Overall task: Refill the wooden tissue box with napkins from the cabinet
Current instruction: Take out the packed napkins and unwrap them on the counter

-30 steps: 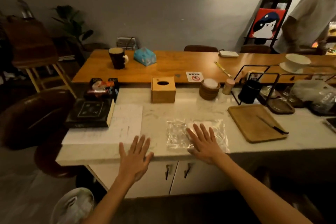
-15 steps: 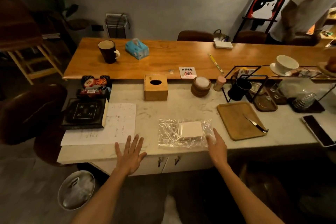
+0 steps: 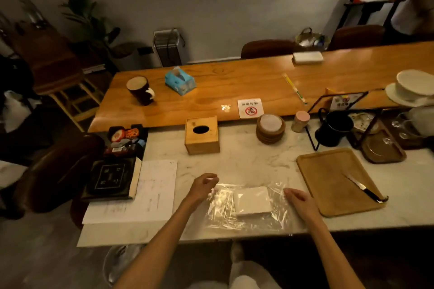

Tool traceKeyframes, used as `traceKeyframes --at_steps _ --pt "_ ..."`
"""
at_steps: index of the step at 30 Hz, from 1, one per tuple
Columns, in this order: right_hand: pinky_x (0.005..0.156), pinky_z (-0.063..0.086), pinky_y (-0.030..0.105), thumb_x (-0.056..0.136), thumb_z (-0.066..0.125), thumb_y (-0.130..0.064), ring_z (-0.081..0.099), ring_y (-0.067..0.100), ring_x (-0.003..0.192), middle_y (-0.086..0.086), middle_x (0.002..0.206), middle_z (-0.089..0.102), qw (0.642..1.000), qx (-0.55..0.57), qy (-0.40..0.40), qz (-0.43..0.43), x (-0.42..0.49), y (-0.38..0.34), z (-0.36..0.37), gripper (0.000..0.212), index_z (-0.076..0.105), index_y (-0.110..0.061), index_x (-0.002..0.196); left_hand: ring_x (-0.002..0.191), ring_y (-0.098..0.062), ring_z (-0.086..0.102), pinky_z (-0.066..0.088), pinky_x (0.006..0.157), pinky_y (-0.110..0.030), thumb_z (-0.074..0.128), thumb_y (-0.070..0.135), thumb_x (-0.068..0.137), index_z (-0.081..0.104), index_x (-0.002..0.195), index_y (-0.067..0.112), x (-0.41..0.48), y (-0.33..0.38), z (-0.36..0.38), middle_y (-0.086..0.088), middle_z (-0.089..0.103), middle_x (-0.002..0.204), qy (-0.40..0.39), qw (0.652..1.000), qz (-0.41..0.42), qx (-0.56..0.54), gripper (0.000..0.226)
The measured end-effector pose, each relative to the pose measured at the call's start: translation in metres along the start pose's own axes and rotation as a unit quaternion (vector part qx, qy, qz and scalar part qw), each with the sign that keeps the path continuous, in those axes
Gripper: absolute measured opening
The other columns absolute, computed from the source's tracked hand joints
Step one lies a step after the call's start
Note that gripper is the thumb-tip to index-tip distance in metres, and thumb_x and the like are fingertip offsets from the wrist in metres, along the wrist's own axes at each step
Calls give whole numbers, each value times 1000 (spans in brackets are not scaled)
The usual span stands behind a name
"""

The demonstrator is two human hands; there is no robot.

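Marble makes up the near counter (image 3: 246,162) in your head view, and a clear plastic bag (image 3: 246,209) lies flat on it close to the near edge, with a white stack of napkins (image 3: 252,201) inside, toward its right half. Your left hand (image 3: 203,186) sits at the bag's left end with the fingers curled in; they seem to pinch the plastic at the far left corner, though the blur there leaves the grip unsure. Your right hand (image 3: 299,200) rests at the bag's right edge, fingers loosely bent and together, touching or just over the plastic, with nothing clearly held.

Farther back, slightly left of the bag, the wooden box (image 3: 202,135) stands upright near the counter's far edge, its oval slot on top showing dark. Left of the bag lies a sheet of paper (image 3: 145,192), with a dark book (image 3: 110,178) overlapping its left side. To the right, a wooden tray (image 3: 328,176) holds a knife (image 3: 365,189) lying diagonally at its right side. A stack of coasters (image 3: 270,128) sits right of the box, and a black mug (image 3: 333,128) farther right.

Beyond the counter, the orange wooden table (image 3: 234,82) carries a dark cup (image 3: 139,89) and a blue tissue pack (image 3: 179,81) on its left part
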State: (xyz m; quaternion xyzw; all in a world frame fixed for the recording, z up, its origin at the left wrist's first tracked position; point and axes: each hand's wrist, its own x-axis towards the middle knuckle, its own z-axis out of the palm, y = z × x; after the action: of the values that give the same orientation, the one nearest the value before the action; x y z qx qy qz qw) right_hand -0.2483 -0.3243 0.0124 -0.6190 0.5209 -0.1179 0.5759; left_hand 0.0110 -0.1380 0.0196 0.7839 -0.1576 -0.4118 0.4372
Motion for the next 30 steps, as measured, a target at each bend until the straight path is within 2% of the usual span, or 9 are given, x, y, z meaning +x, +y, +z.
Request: traceKeyframes --at_steps 4,7,9,13,15,19,23,26,30 --pt "71 42 4 90 66 -32 63 11 97 3 109 71 1000 14 6 14 1 10 -3 34 70 -7 114 91 -20 65 51 76 -20 66 11 91 72 100 3 6 -17 5 -9 72 97 -1 1000 -2 1 13" --pt "76 43 13 88 67 -40 62 4 94 -4 106 69 998 41 -9 43 9 1 -3 36 69 -15 113 85 -13 63 49 70 -14 64 13 93 71 101 3 4 -15 4 -5 71 95 -6 1000 8 0 14" --pt "69 45 11 85 71 -37 61 2 86 -7 98 67 997 45 -13 66 14 -4 2 29 67 -18 107 84 -13 63 49 70 -15 62 12 94 70 103 3 3 -16 3 -6 71 97 -9 1000 13 -3 15" --pt "69 50 24 81 76 -31 62 12 77 4 96 72 992 16 68 106 14 -5 22 24 71 -14 97 91 -15 66 52 78 -19 60 9 95 70 107 2 3 -19 -1 -8 72 102 -4 1000 21 -15 17" --pt "63 43 21 84 73 -31 56 10 70 3 92 70 989 -15 95 109 12 -8 26 20 72 -14 95 86 -18 67 54 73 -18 59 4 94 68 108 -1 4 -19 -6 -12 72 99 3 999 21 -27 17" --pt "86 51 34 80 75 -40 65 19 87 0 93 74 989 -27 73 123 16 2 19 30 74 -17 100 75 -26 66 56 63 -21 57 -7 92 65 102 -10 6 -21 -14 -23 70 86 20 998 13 -64 13" --pt "85 54 38 77 79 -35 69 23 91 0 88 74 994 -16 41 101 25 5 13 28 75 -15 97 72 -28 64 56 58 -22 56 -9 92 63 104 -13 8 -20 -13 -24 69 85 42 994 13 -100 15" --pt "79 53 33 82 75 -30 67 22 95 3 100 70 998 -26 7 61 29 -13 14 35 66 -14 111 81 -29 62 54 69 -32 60 -1 93 61 114 -6 11 -17 -17 -25 68 94 10 990 -9 -138 22" --pt "91 52 38 83 76 -27 59 20 105 3 114 59 990 -129 -45 -43 40 -34 18 50 57 -21 128 80 -31 65 57 64 -28 63 -7 89 61 114 -7 15 -10 -25 -30 67 97 -21 998 22 -50 25"
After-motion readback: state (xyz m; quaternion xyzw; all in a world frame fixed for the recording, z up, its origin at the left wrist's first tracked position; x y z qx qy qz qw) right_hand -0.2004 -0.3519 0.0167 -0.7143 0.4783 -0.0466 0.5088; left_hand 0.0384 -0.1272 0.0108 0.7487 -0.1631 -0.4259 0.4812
